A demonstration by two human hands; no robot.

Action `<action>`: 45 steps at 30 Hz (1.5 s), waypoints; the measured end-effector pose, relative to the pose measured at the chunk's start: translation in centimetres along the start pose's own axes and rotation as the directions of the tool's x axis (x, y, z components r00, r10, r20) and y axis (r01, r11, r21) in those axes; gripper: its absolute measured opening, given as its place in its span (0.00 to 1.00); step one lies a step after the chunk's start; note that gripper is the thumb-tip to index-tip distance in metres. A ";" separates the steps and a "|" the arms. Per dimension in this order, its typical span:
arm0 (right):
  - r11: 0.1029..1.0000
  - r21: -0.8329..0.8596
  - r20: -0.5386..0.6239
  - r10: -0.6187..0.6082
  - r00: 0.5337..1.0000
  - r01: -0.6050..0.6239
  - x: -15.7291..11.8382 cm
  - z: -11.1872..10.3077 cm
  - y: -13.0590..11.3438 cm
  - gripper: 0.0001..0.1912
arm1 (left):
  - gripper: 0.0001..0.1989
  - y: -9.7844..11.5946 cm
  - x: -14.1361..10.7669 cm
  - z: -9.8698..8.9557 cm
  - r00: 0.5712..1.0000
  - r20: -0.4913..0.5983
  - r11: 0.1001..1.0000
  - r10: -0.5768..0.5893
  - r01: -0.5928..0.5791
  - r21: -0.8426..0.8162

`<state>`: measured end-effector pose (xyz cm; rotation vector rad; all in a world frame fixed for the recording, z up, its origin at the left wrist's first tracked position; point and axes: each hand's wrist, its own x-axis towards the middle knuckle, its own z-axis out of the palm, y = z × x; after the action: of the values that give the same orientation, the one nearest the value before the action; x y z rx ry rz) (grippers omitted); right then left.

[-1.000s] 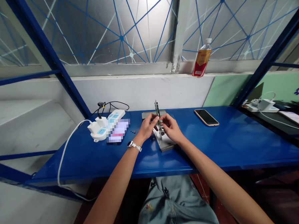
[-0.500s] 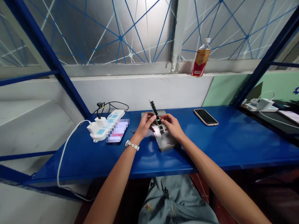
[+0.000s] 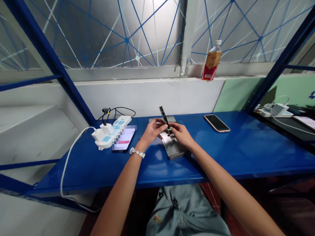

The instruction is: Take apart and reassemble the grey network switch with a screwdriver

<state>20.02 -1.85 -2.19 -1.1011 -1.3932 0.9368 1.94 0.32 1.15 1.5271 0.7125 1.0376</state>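
Observation:
A narrow green circuit board (image 3: 166, 120) stands in a grey metal fixture plate (image 3: 173, 150), its top leaning slightly left. My left hand (image 3: 153, 130) and my right hand (image 3: 181, 135) meet at its lower part, with fingertips pinching it from both sides. Their fingers hide the board's base and where it meets the fixture. A silver bracelet watch (image 3: 137, 153) circles my left wrist. Behind the fixture lies a flat grey metal block (image 3: 157, 120).
On the blue metal table, a white power strip (image 3: 115, 125) with plugged-in adapters stands left, beside a pixelated screen device (image 3: 124, 138) and several tiny screws (image 3: 139, 138). A phone (image 3: 217, 123) lies right. A bottle (image 3: 212, 60) stands on the window ledge.
The circuit board has tipped from nearly upright to leaning left at its top. My left wrist has shifted left, and both hands remain at the board.

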 end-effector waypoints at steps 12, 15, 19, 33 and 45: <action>0.996 -0.072 0.027 -0.055 0.998 0.056 0.1 -0.2 0.0 0.17 | 0.26 -0.8 0.1 -0.1 0.994 0.029 0.993 0.108 -0.109 0.048; 0.997 -0.069 0.012 -0.021 1.000 0.021 0.0 -0.2 0.0 0.19 | 0.26 -0.9 0.3 -0.5 0.993 -0.013 0.993 0.116 -0.116 0.020; 0.998 -0.053 -0.019 -0.045 0.999 0.044 0.1 -0.2 0.1 0.19 | 0.26 -0.3 0.3 -1.0 0.997 -0.061 0.998 0.053 -0.055 -0.037; 0.988 0.033 -0.268 -0.134 0.954 0.148 -0.1 -0.8 -1.5 0.18 | 0.18 -0.6 0.4 -3.3 0.974 -0.092 0.939 -0.209 0.174 -0.295; 0.921 -0.092 0.034 -0.377 0.926 0.378 -2.9 0.8 -3.4 0.31 | 0.22 -1.8 0.5 -3.2 0.979 -0.038 0.946 -0.198 0.181 -0.267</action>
<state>18.84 -5.47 0.26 -0.8517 -1.6073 0.6030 -0.53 2.61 -0.45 1.1771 0.7207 0.9959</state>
